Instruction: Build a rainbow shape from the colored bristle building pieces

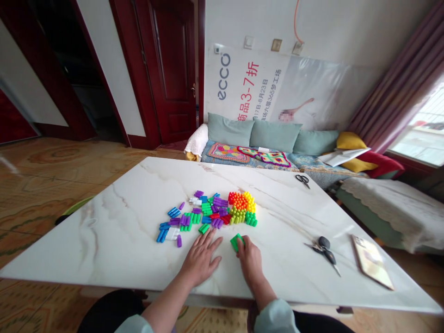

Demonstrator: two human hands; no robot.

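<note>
And here the left hand (203,261) lies palm down, fingers spread on the marbled table (114,240), its tips pointing to twelve and just beside the small plastic pieces (185,220). Over at three o'clock from it, the right hand (250,259) curls in, thumb and fingers pinching a green piece (237,242) at its own eleven! Both forearms reach in from six. Dead ahead at twelve sits the bright cluster (239,201); black-handled scissors (324,249) and a phone (372,261) lie toward three.

Single head-worn view, forward and steeply down over the near tabletop (121,240), edges seemingly soft
</note>
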